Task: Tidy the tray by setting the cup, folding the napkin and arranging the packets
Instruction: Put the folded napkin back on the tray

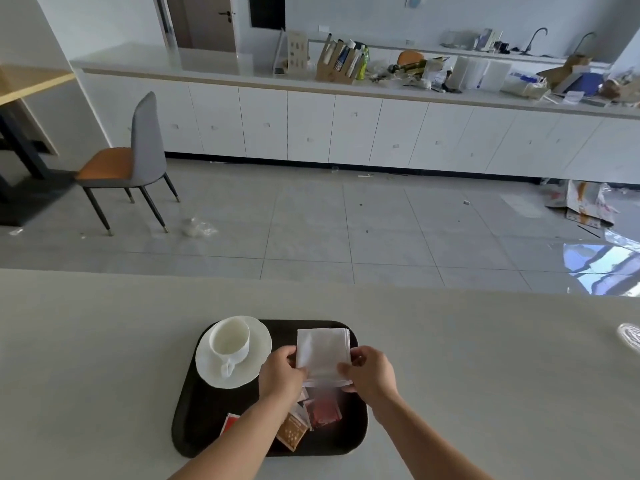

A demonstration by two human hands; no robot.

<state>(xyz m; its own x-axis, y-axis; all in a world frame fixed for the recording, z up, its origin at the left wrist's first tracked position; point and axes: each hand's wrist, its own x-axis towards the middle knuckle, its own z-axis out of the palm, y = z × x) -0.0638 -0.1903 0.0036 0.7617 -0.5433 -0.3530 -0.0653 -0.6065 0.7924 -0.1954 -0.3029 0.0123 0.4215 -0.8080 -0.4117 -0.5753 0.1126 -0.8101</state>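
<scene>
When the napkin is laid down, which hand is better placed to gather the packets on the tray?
Probably the left hand: the packets lie on the tray close by its wrist, while the right hand is nearer the tray's right edge. Both now pinch the napkin.

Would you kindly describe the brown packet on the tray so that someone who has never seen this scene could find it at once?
Find the dark tray on the pale table. Towards its near edge, below the white napkin, several packets lie in a loose cluster. The brown packet lies nearest that edge and is speckled white, while those beside it are red.
</scene>
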